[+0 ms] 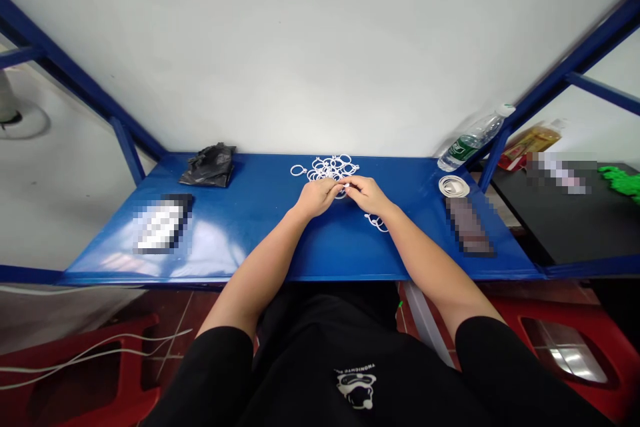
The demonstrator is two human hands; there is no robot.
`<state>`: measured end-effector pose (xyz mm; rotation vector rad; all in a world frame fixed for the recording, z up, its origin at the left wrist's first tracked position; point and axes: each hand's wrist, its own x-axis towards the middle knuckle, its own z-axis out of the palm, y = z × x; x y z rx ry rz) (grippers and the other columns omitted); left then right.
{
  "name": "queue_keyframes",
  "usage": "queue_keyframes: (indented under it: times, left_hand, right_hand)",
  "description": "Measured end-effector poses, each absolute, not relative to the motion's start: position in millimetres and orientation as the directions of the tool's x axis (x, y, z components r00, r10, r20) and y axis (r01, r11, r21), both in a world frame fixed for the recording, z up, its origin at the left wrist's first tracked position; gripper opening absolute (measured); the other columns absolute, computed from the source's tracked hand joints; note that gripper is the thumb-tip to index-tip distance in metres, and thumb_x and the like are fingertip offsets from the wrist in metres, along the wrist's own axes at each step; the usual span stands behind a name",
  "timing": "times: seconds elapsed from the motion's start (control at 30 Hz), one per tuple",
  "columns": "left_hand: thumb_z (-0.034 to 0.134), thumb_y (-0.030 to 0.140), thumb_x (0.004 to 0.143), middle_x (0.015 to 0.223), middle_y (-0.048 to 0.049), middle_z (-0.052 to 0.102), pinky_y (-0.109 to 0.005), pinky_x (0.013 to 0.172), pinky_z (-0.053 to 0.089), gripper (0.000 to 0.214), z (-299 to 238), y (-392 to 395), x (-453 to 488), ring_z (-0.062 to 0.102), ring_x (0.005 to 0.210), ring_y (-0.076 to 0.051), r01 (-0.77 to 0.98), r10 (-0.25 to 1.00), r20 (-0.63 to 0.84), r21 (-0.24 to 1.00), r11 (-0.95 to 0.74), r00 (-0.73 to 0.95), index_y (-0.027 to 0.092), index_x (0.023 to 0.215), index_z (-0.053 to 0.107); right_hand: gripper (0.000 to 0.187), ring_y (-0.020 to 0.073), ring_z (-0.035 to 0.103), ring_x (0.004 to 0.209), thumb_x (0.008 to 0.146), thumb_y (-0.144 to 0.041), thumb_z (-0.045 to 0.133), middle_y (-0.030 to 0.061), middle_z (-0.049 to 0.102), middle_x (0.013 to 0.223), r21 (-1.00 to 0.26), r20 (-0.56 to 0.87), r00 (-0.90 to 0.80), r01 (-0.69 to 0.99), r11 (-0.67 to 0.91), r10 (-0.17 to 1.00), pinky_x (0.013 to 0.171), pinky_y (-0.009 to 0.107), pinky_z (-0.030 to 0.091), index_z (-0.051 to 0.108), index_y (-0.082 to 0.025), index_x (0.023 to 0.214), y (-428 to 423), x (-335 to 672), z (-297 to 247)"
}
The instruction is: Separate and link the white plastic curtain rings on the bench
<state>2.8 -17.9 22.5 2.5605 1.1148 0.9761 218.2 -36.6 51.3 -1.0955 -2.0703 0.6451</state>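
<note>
My left hand [319,197] and my right hand [369,195] meet above the middle of the blue table, fingertips pinched together. Between them they grip a white ring [341,195], its lower curve showing just under the fingers. A small white piece shows at my right fingertips; its details are too small to tell. Right behind the hands lies a loose pile of thin white rings [344,159], some with small knobs, and one ring [298,170] rests at its left edge. A few more white rings [379,223] lie beside my right forearm, which partly hides them.
A crumpled black bag [209,165] and a blurred dark-edged object [164,223] are on the left of the blue table [240,227]. At right stand a leaning water bottle [473,141], a coiled white strap [454,186] and a blurred brown object [469,225]. Blue frame bars flank both sides.
</note>
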Motion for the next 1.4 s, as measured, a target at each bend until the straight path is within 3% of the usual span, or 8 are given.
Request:
queue_keyframes:
  times: [0.43,0.7,0.93,1.03,1.23,1.4]
  left_hand:
    - [0.033,0.051,0.114,0.088,-0.0078,0.075,-0.029,0.069,0.045,0.055,20,-17,3,0.068,0.078,-0.018,0.592,0.689,0.526,0.374,-0.714,0.499,0.019,0.094,0.073]
    - [0.035,0.052,0.114,0.088,-0.0069,0.075,-0.028,0.069,0.044,0.054,22,-19,4,0.067,0.077,-0.017,0.585,0.685,0.529,0.377,-0.718,0.501,0.019,0.095,0.075]
    - [0.033,0.056,0.113,0.083,-0.0066,0.072,-0.027,0.067,0.043,0.059,22,-20,8,0.066,0.075,-0.016,0.551,0.633,0.556,0.336,-0.764,0.539,0.019,0.093,0.074]
    - [0.037,0.055,0.113,0.088,-0.0066,0.072,-0.027,0.070,0.046,0.053,22,-19,6,0.067,0.079,-0.016,0.558,0.659,0.565,0.373,-0.741,0.497,0.019,0.096,0.073]
    - [0.051,0.050,0.110,0.113,-0.0089,0.073,-0.027,0.077,0.053,0.038,24,-16,0,0.069,0.093,-0.016,0.554,0.693,0.606,0.447,-0.703,0.391,0.020,0.111,0.074]
    - [0.057,0.047,0.107,0.124,-0.0112,0.068,-0.027,0.074,0.056,0.033,19,-14,2,0.070,0.092,-0.016,0.590,0.706,0.605,0.435,-0.680,0.368,0.021,0.112,0.076]
  right_hand:
    - [0.030,0.0217,0.070,0.090,0.096,-0.021,0.053,0.0046,0.078,0.092,-0.682,0.336,-0.418,0.510,0.524,0.844,0.082,0.031,0.049,0.078,-0.021,0.112,-38,216,53]
    - [0.026,0.0211,0.068,0.086,0.092,-0.018,0.049,0.0048,0.076,0.093,-0.676,0.349,-0.427,0.502,0.540,0.834,0.081,0.031,0.048,0.074,-0.020,0.100,-38,215,53]
    - [0.027,0.0192,0.065,0.074,0.089,-0.014,0.045,0.0019,0.070,0.076,-0.662,0.383,-0.436,0.485,0.571,0.814,0.075,0.030,0.048,0.070,-0.020,0.081,-35,218,51]
    - [0.030,0.0195,0.069,0.079,0.091,-0.013,0.047,0.0024,0.075,0.084,-0.648,0.407,-0.422,0.492,0.581,0.810,0.079,0.031,0.052,0.076,-0.021,0.094,-34,218,49]
    - [0.037,0.0236,0.073,0.111,0.097,-0.017,0.051,0.0045,0.079,0.120,-0.582,0.506,-0.316,0.561,0.588,0.802,0.101,0.039,0.057,0.078,-0.027,0.121,-32,216,42]
    - [0.049,0.0220,0.073,0.107,0.096,-0.020,0.055,0.0065,0.067,0.147,-0.617,0.525,-0.212,0.572,0.540,0.824,0.092,0.039,0.062,0.067,-0.029,0.143,-30,219,47]
